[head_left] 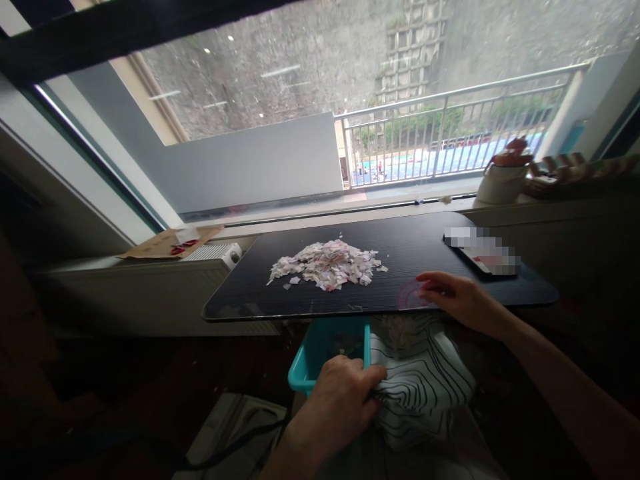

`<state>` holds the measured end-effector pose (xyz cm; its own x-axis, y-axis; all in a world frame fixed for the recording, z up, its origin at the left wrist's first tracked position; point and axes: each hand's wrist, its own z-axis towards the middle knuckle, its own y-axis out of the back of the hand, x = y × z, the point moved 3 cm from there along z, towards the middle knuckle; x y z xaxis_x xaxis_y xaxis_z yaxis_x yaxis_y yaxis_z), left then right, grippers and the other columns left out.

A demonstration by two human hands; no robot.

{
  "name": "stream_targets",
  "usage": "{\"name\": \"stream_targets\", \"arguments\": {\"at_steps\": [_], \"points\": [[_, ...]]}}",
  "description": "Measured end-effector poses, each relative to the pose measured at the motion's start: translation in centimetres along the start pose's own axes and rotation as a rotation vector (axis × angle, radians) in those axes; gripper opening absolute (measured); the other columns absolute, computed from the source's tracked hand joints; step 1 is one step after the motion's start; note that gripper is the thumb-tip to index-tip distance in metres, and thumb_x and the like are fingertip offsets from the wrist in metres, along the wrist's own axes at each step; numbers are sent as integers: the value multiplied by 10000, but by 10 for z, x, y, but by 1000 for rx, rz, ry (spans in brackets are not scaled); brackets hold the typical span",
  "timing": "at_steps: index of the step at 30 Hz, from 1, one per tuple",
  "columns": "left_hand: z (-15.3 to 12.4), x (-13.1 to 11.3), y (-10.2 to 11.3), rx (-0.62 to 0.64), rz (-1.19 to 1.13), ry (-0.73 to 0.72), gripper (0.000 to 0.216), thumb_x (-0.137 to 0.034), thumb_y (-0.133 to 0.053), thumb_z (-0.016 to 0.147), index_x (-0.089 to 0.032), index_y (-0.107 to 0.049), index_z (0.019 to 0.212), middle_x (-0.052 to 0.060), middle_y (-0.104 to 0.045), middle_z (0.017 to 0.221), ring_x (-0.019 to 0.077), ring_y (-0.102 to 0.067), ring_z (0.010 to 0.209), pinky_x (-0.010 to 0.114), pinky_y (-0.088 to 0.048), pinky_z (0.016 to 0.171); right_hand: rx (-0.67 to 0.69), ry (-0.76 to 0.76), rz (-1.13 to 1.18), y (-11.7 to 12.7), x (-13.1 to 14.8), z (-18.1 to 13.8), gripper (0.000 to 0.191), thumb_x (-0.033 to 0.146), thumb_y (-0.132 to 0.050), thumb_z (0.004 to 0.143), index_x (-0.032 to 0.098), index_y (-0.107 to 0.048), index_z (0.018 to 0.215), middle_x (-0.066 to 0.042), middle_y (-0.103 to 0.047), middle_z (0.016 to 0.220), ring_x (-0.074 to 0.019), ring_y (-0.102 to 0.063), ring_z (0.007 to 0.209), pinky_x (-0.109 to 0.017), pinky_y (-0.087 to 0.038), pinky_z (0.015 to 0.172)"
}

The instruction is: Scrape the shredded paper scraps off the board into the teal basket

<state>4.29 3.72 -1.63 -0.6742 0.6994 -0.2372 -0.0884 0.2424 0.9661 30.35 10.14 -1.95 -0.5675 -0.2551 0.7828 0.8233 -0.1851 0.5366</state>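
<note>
A loose heap of torn paper scraps [330,263] lies on the dark tabletop [250,287]. My right hand [453,297] is over the table's near edge, its fingers pinched at the side of a clear pink protractor [409,295]. Below the table edge, my left hand [345,387] is closed at the near right rim of a teal bin [305,367], its thumb against the striped cloth. A few scraps show inside the bin, which is partly under the table. The white cloth with black wavy lines [425,373] is bunched beside the bin, with some scraps on it.
A phone-like flat object [485,257], partly blurred out, lies on the table's right side. On the windowsill stands a white bottle with an orange-red lid [503,177]. A brown paper bag [155,243] rests on the radiator [165,287] at left. Behind the table is a window.
</note>
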Motion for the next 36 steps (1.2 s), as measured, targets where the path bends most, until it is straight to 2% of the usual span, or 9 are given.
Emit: {"name": "stream_targets", "arguments": {"at_steps": [4, 8, 10, 14, 19, 23, 28, 33, 36], "points": [[-1, 1, -5, 16, 3, 11, 64, -239, -603, 816, -217, -613, 875, 10, -608, 770, 198, -553, 743, 288, -389, 722, -168, -30, 134, -6, 1, 25, 320, 458, -687, 685, 177, -663, 836, -58, -699, 749, -191, -644, 674, -297, -527, 592], [-9, 7, -5, 2, -35, 49, 75, -223, -623, 800, -224, -611, 875, -4, -603, 752, 189, -550, 741, 288, -382, 721, -154, -88, 396, -30, -1, 57, 277, 425, -639, 710, 185, -582, 837, -48, -701, 747, -158, -640, 609, -235, -465, 449], [-12, 10, -5, 2, -61, 82, 91, -216, -621, 802, -230, -613, 892, -2, -611, 773, 192, -554, 764, 288, -380, 717, -154, -84, 422, -42, -2, 64, 262, 400, -610, 723, 182, -565, 861, -38, -695, 735, -121, -596, 515, -214, -425, 403], [-13, 10, -5, -6, -78, 103, 93, -204, -612, 795, -231, -619, 884, 2, -612, 771, 194, -553, 769, 293, -376, 718, -211, -26, 412, -54, -5, 65, 285, 378, -601, 723, 167, -588, 913, -17, -677, 692, -84, -518, 455, -230, -460, 454], [-9, 7, -7, -28, -96, 96, 95, -187, -585, 789, -222, -620, 870, -2, -613, 746, 188, -553, 742, 291, -370, 709, -142, 14, 308, -59, -11, 65, 291, 319, -587, 720, 166, -626, 965, -11, -674, 710, -108, -561, 519, -250, -487, 529], [-11, 7, -9, -60, -107, 102, 104, -167, -567, 778, -226, -614, 850, -9, -613, 741, 185, -550, 736, 284, -357, 682, -250, 38, 198, -57, -13, 65, 267, 267, -559, 723, 175, -646, 958, -16, -665, 722, -140, -610, 633, -272, -508, 629], [-11, 8, -9, -58, -133, 108, 114, -178, -563, 785, -234, -618, 868, -12, -610, 747, 181, -554, 749, 279, -356, 687, -173, 58, 202, -60, -12, 64, 311, 284, -540, 746, 171, -630, 1022, -17, -657, 736, -127, -577, 571, -270, -501, 588], [-12, 8, -9, -66, -150, 122, 115, -174, -569, 781, -234, -615, 867, -17, -618, 770, 177, -558, 766, 277, -351, 694, -311, 16, 140, -55, -15, 63, 269, 273, -555, 712, 177, -649, 945, -13, -646, 713, -151, -600, 640, -289, -500, 658], [-13, 8, -9, -64, -162, 122, 115, -176, -573, 780, -237, -619, 866, -18, -620, 764, 177, -560, 762, 279, -351, 701, -275, 46, 152, -56, -16, 63, 292, 286, -553, 717, 176, -649, 970, -13, -645, 723, -145, -585, 622, -282, -491, 636]]}}
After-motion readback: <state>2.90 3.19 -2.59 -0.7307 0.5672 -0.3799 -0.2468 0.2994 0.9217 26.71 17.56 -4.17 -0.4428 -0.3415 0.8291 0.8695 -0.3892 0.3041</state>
